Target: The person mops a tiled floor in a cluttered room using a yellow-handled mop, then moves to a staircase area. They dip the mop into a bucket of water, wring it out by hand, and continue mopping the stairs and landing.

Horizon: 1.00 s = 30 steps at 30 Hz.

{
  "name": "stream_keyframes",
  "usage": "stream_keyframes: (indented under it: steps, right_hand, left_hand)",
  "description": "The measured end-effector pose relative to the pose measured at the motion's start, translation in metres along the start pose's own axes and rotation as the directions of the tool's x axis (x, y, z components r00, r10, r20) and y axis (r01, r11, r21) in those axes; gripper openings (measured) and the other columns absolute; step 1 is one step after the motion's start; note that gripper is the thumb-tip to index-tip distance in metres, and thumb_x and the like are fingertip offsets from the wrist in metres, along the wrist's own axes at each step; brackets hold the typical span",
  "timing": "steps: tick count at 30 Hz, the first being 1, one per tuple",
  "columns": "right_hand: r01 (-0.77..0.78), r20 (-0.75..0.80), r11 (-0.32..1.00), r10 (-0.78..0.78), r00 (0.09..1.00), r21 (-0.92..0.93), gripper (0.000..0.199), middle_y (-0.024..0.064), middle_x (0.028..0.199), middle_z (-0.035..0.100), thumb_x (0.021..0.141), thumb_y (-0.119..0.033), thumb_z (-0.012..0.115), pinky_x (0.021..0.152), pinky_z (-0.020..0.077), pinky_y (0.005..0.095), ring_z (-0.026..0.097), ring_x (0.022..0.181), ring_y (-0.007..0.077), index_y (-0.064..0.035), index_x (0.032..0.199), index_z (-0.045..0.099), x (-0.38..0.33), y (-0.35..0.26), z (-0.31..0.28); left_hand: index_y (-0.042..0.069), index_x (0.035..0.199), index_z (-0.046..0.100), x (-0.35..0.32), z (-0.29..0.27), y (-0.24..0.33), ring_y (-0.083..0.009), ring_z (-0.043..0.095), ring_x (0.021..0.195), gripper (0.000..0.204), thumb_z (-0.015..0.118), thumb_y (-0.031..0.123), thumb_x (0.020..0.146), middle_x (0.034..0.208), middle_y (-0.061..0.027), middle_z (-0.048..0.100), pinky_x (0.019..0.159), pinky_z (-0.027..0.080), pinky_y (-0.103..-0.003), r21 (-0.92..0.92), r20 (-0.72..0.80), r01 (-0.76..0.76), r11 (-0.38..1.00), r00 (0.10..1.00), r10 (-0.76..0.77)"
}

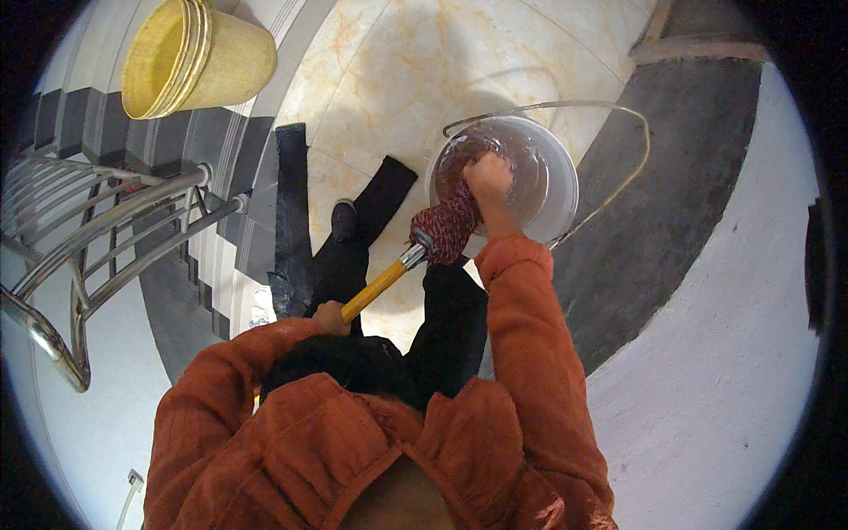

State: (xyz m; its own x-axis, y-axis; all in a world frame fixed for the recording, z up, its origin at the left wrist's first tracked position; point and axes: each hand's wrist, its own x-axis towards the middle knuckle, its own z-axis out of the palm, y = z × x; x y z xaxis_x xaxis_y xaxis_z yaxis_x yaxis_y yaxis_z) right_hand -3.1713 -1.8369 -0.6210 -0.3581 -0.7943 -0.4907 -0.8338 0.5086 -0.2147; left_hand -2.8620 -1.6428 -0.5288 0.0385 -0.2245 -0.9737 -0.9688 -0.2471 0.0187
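Note:
A mop runs diagonally in front of me, with a yellow handle (378,290), a metal collar and a dark red yarn head (449,228). My left hand (332,319) is closed round the handle close to my lap. Over the white bucket (573,181), my right hand (488,177) is clenched on the yarn strands, and their ends hang inside the bucket. Water with some foam (523,168) shows in the bucket. Its thin wire handle (649,146) is swung out to the far and right side.
Marbled tiles (371,97) cover the floor, bordered on the right by a dark grey band (671,203) and a white wall (751,336). A yellow bucket (231,66) lies tipped at the far left, by grey-and-white steps (79,124). A metal railing (115,216) stands at left.

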Motion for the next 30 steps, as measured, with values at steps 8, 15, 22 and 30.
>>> stream_keyframes:
  steps: [8,15,22,30]
  right_hand:
    - [-0.017,-0.31,0.878,0.187,0.932,0.478,0.02,0.0203,0.065,0.056,0.063,-0.02,0.058,0.064,0.0443,0.0378,0.057,0.064,0.0327,-0.0032,0.071,0.062,-0.042,0.046,-0.043]
    - [0.012,-0.282,0.599,0.36,0.889,0.801,0.021,0.0037,0.056,0.051,0.066,-0.016,0.056,0.052,0.0372,0.0275,0.043,0.052,0.0118,0.0041,0.061,0.056,-0.045,0.093,-0.072]
    - [-0.052,0.129,-0.189,0.422,0.897,0.981,0.021,0.005,0.067,0.057,0.076,-0.017,0.054,0.057,0.0442,0.028,0.054,0.06,0.0155,0.0029,0.074,0.058,-0.052,0.091,-0.092]
    - [-0.364,0.434,-0.4,0.097,0.896,0.841,0.014,0.0116,0.072,0.058,0.074,-0.011,0.048,0.06,0.0482,0.0334,0.056,0.062,0.0222,0.0012,0.076,0.056,-0.062,0.08,-0.103]
  left_hand:
    - [0.005,0.078,0.062,-0.019,-0.026,-0.012,-0.0313,0.059,0.071,0.03,0.062,0.029,0.06,0.072,-0.0173,0.06,0.066,0.047,-0.038,0.101,0.101,-0.246,0.964,0.967,0.236]
    - [0.002,0.07,0.059,-0.098,-0.136,0.027,-0.0236,0.055,0.051,0.019,0.061,0.019,0.063,0.057,-0.0127,0.056,0.051,0.043,-0.034,-0.027,0.026,-0.319,0.947,0.947,0.32]
    - [0.0,0.066,0.057,-0.199,-0.209,0.062,-0.0212,0.052,0.043,0.014,0.057,0.014,0.066,0.049,-0.012,0.053,0.046,0.042,-0.035,0.116,-0.104,-0.346,0.931,0.928,0.358]
    - [-0.002,0.069,0.057,-0.268,-0.195,0.051,-0.0307,0.056,0.059,0.011,0.058,0.007,0.064,0.062,-0.0205,0.055,0.054,0.043,-0.036,0.135,-0.202,-0.43,0.893,0.87,0.449]
